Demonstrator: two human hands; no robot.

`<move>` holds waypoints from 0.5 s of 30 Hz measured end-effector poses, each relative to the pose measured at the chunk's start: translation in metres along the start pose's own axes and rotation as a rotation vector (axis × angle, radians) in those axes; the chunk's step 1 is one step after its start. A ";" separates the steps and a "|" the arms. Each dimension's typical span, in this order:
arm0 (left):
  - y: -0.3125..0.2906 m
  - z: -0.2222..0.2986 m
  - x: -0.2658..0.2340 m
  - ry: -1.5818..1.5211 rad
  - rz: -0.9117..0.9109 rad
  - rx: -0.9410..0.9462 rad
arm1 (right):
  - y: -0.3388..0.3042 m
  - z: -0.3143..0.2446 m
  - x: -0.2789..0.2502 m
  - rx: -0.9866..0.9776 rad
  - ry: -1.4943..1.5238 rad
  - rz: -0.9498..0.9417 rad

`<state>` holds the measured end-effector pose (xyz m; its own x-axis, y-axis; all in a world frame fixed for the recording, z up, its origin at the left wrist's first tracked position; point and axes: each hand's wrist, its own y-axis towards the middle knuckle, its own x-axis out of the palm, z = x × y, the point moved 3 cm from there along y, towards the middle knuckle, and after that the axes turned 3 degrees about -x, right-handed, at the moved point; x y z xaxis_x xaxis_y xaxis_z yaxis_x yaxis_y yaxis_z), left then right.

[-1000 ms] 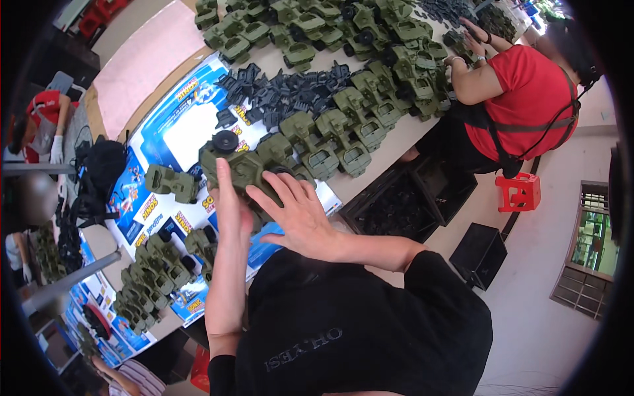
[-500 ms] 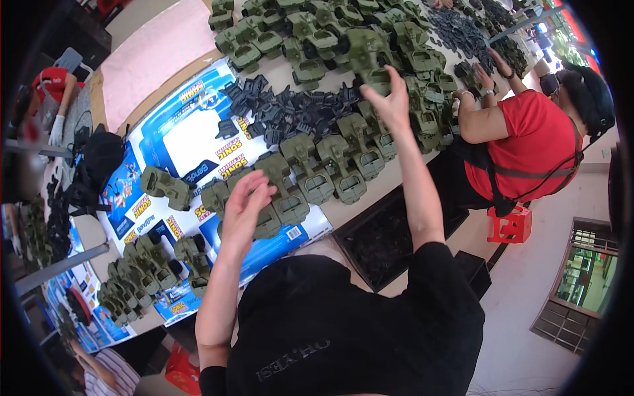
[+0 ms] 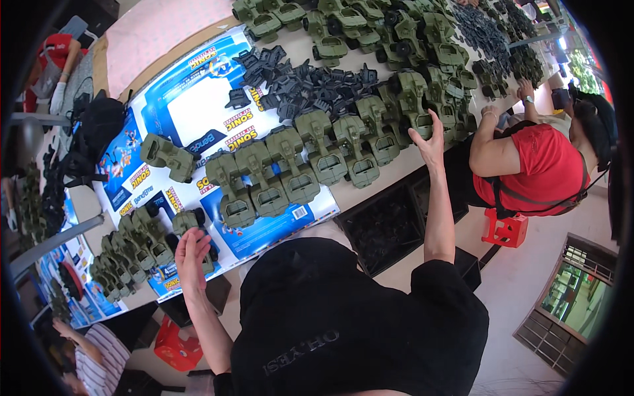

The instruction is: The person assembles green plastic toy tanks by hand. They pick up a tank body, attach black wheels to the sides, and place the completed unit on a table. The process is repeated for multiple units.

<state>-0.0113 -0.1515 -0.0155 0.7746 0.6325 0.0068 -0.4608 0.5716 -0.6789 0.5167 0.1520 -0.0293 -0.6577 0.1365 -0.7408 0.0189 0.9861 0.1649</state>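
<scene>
Olive-green plastic toy vehicles with open box-like backs stand in a slanting row on the table, one of them (image 3: 300,181) close to its near edge. At the row's right end, my right hand (image 3: 430,146) has thumb and fingers on either side of the near end of a toy vehicle (image 3: 411,92). My left hand (image 3: 193,256) is at the near left edge, fingers stretched out, in front of another toy vehicle (image 3: 188,221) that it partly hides. Whether it touches that vehicle I cannot tell. A lone toy vehicle (image 3: 168,158) lies tilted farther back.
Dark plastic parts (image 3: 317,86) lie heaped behind the row, on blue-and-white printed sheets (image 3: 155,92). More green vehicles crowd the far right. A black bin (image 3: 380,231) sits below the table edge. A co-worker in red (image 3: 541,162) works at my right, near a red stool (image 3: 505,228).
My right hand has come nearer to me with a green toy vehicle, now at the row's right end. My left hand has moved left, away from the row to the table's near left edge.
</scene>
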 end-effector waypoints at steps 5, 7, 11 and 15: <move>0.010 0.014 0.005 0.079 -0.033 0.069 | -0.002 -0.031 0.003 -0.177 -0.704 0.086; 0.010 0.018 0.011 0.132 -0.035 0.075 | 0.017 -0.062 0.016 -0.340 -0.458 0.200; 0.021 0.025 0.043 0.273 -0.071 0.196 | 0.099 -0.075 0.102 -0.294 -0.117 -0.091; 0.038 0.043 0.109 0.604 -0.128 0.492 | 0.188 -0.020 0.171 0.028 -0.586 -0.578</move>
<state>0.0368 -0.0380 -0.0089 0.8706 0.2333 -0.4332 -0.3818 0.8757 -0.2956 0.3934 0.3587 -0.1120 -0.0693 -0.3737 -0.9250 -0.1785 0.9169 -0.3570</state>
